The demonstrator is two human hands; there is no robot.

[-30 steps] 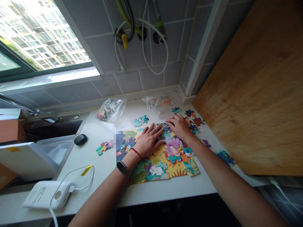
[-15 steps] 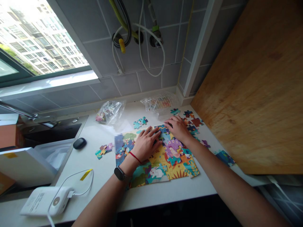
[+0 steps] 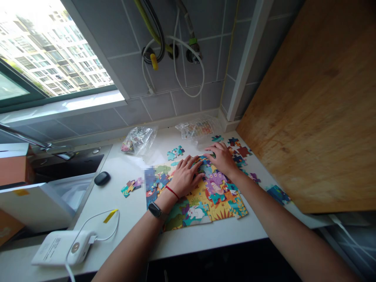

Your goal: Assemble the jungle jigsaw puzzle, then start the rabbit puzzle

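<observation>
A colourful jigsaw puzzle point(image 3: 216, 184), partly assembled, lies on the white counter. My left hand point(image 3: 185, 176) rests on it with fingers stretched out, covering its upper middle. At the upper edge, my right hand point(image 3: 222, 158) has its thumb and fingers bent around a small dark-green puzzle piece point(image 3: 213, 155), mostly hidden by the fingers. Loose puzzle pieces point(image 3: 243, 152) lie to the right of that hand. A few joined teal pieces point(image 3: 175, 152) sit above the puzzle, and another small group point(image 3: 131, 186) is at its left.
Two clear plastic bags, one at left point(image 3: 141, 140) and one at right point(image 3: 199, 127), lie along the tiled wall. Left are a black oval object point(image 3: 102, 178), a white power bank point(image 3: 61, 247) with a cable, and boxes by the sink point(image 3: 67, 166). A wooden panel point(image 3: 311, 117) bounds the right side.
The camera view has shifted slightly. My left hand has slid a little to the right over the puzzle; my right hand stays at the upper edge with its fingers still bent.
</observation>
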